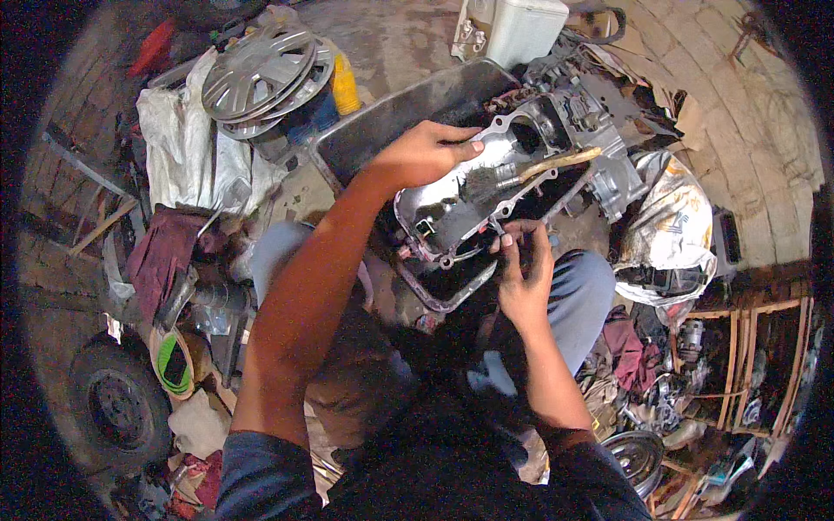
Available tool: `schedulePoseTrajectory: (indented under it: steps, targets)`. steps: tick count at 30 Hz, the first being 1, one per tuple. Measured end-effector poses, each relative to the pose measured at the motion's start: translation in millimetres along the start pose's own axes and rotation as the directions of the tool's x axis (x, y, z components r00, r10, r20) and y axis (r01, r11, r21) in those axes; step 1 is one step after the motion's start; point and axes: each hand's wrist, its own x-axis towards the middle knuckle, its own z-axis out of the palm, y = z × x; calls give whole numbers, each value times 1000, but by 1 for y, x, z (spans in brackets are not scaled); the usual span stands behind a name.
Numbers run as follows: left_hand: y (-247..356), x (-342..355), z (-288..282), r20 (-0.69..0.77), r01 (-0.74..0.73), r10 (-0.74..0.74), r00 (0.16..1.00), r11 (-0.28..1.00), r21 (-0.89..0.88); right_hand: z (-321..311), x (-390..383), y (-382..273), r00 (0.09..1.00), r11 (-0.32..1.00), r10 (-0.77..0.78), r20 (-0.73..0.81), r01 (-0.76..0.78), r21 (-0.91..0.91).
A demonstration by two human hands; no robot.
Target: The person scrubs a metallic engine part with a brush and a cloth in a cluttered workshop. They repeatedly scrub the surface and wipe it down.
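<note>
A silvery metal casing (426,205) with bolt lugs is tilted over a dark, grimy rectangular tray (382,122). A paintbrush (560,161) with a pale wooden handle lies across it, its dark bristles inside the casing. My left hand (426,154) grips the casing's upper-left side, thumb toward the cavity. Below the brush, my right hand (526,265) is closed on the casing's lower edge, with its fingertips partly hidden.
Another engine part (608,182) lies right of the tray, near a white sack (660,234). Stacked wheel covers (256,69) and a yellow bottle (346,87) are upper left. A white container (521,30) stands behind; a tyre (95,391) and clutter surround my legs.
</note>
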Motion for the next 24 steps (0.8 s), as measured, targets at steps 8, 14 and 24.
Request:
schedulePoseTrajectory:
  steps: [8,14,24]
  targets:
    - [-32,12,-12,14,94,-93,996,993,-74,-1,8,-12,991,972,-130,-27,122,-199]
    - [-37,9,-15,116,105,-84,990,978,-181,-9,6,-34,983,937,-157,-93,118,-330]
    - [-51,24,-4,183,131,-88,979,963,-237,8,2,-42,988,968,-157,2,154,-198]
